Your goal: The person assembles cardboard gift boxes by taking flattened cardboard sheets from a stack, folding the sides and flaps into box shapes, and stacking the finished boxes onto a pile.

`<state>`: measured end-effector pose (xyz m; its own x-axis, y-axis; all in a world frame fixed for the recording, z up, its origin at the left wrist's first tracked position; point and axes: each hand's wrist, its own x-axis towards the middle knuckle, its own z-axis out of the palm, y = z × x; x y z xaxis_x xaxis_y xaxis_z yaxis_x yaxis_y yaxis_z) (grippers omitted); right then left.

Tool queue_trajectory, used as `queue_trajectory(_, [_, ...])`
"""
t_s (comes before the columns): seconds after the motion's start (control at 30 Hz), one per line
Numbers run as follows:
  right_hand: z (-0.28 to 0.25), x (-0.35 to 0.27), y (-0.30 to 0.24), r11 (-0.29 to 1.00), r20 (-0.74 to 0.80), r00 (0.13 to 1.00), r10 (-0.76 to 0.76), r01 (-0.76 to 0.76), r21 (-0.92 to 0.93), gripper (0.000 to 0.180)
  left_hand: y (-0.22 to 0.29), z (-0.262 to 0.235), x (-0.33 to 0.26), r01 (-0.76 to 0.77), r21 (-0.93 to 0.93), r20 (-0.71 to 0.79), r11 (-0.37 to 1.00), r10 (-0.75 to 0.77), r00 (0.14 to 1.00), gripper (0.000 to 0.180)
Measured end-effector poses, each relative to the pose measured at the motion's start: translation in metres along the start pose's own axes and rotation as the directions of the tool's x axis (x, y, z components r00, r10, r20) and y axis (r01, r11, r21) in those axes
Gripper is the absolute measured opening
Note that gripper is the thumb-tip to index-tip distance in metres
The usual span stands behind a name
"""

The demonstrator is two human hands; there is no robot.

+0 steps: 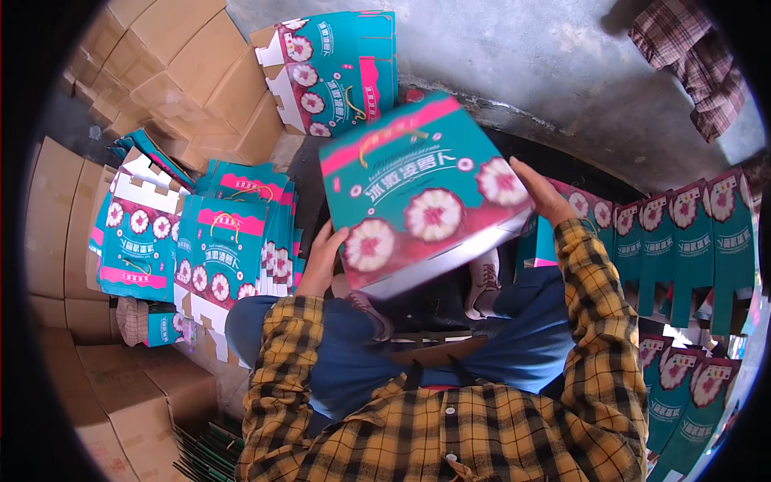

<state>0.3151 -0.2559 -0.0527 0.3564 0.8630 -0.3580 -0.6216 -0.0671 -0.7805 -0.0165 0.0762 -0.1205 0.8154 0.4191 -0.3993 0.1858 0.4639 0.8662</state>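
A teal and pink printed gift carton [409,181], with pictures of sliced fruit or radish and a yellow cord handle, hangs tilted over my knees. My left hand [324,259] grips its lower left side, and my right hand [544,195] holds its right edge. Both sets of fingers are partly hidden behind the carton. Its pale lower face [434,263] is turned toward me, and the upper edge is a little blurred by motion.
Flat matching cartons [221,255] lie stacked at my left; others [345,68] lean by the grey wall. Rows of formed cartons [679,241] stand at my right. Brown boxes [173,60] pile up along the left. A checked cloth [691,68] is at the upper right.
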Motion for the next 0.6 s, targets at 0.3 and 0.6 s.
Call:
queue_trajectory(0.3, [-0.048, -0.003, 0.038, 0.963, -0.316, 0.938, -0.141, 0.055, -0.265, 0.056, 0.000, 0.011, -0.003, -0.231, -0.042, -0.243, 0.972, 0.214, 0.946, 0.063])
queue_trajectory(0.6, [-0.067, -0.019, 0.034, 0.932, -0.087, 0.996, -0.003, -0.029, -0.362, 0.047, 0.008, 0.025, 0.003, 0.059, -0.310, -0.085, 0.949, -0.090, 0.992, 0.061])
